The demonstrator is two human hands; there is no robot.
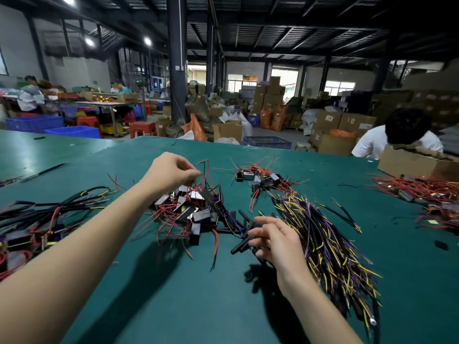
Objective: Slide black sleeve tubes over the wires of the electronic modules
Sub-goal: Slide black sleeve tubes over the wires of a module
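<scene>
Black tubes: the short black sleeve tubes [244, 233] lie in a loose heap on the green bench [198, 306], right under and just past my right hand [273, 240].
Tube and my fingers: my right fingers [260, 223] are spread and a little bent over the heap. They touch or nearly touch the tubes, but I cannot tell if they hold one yet.
Red wire: my left hand [173, 171] pinches a thin red wire [202, 163] between thumb and finger, up above the pile of modules [191, 207].
Module pile: the little black and silver boxes sit in a tangle of red wires, just left of the tubes.
How to do it well: I think I should pick just one tube, hold it near its end, and pull the red wire straight so its tip goes in easily.
Watch out: other wires may snag and lift with mine.
Further out: a bundle of yellow and purple wires [330, 244] lies to the right of my right hand.
</scene>
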